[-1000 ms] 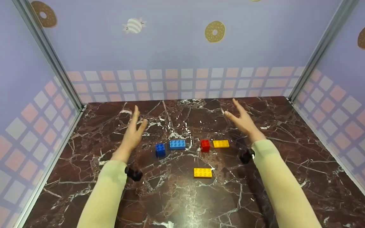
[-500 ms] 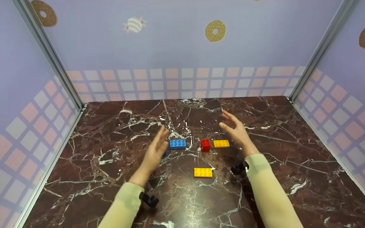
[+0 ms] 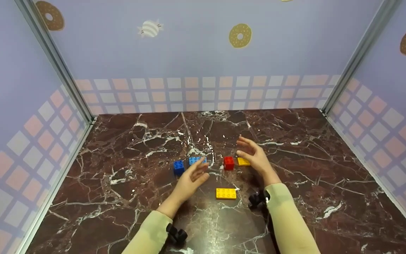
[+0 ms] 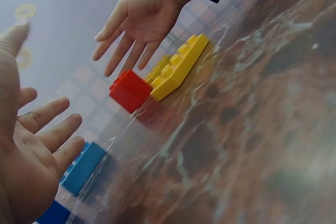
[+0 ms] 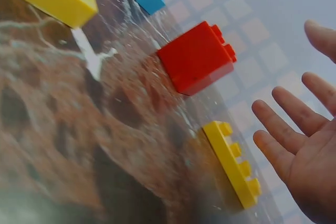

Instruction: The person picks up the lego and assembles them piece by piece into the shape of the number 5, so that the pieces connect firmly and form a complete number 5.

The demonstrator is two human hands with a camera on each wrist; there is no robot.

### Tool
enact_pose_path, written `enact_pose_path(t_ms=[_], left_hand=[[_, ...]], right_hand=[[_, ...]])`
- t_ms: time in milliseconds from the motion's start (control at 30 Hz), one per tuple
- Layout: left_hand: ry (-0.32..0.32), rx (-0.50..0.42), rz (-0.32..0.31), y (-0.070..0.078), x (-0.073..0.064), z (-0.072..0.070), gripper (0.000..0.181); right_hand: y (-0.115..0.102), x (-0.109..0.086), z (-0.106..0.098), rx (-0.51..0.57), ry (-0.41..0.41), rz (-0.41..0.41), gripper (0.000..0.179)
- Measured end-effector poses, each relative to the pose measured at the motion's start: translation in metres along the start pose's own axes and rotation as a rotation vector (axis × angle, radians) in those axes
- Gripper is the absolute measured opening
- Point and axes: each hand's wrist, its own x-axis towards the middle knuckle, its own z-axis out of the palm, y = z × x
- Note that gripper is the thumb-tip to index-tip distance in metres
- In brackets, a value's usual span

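Observation:
My left hand (image 3: 189, 181) hovers with relaxed fingers in front of the light blue brick (image 3: 196, 160), hiding part of it. Just left of those fingers stands a small dark blue brick (image 3: 178, 167). My right hand (image 3: 255, 157) is held in the air, fingers loosely bent, over a yellow brick (image 3: 244, 161) that it partly covers. Between the hands is a small red brick (image 3: 228, 163). Nearer to me lies a second yellow brick (image 3: 226, 193). In both wrist views the palms hold nothing; the red brick (image 5: 195, 59) shows large in the right wrist view.
The bricks stand on a dark red marbled tabletop (image 3: 118, 204). A patterned lilac back wall (image 3: 196, 53) and two side walls enclose it, with metal posts (image 3: 53, 60) at the corners. A black wrist camera (image 3: 177, 233) hangs below the left sleeve.
My left hand has swept right and toward me, past the dark blue brick, which shows again. My right hand has come left and closer. The bricks have stayed put.

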Motion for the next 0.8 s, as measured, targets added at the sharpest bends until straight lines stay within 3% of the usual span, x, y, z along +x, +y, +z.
enact_pose_path(t_ms=[300,400,800], left_hand=[[-0.1,0.04,-0.067,-0.007,-0.005,0.02,0.065],[-0.13,0.074,-0.061,-0.007,-0.006,0.025,0.062],[-0.174,0.45,-0.02,-0.008,-0.011,0.032,0.05]], right_hand=[[0.006,-0.006,0.012,-0.03,-0.082,0.024,0.063],[0.007,-0.007,0.013,-0.035,-0.1,0.02,0.062],[0.004,-0.009,0.019,-0.142,-0.139,0.09,0.055]])
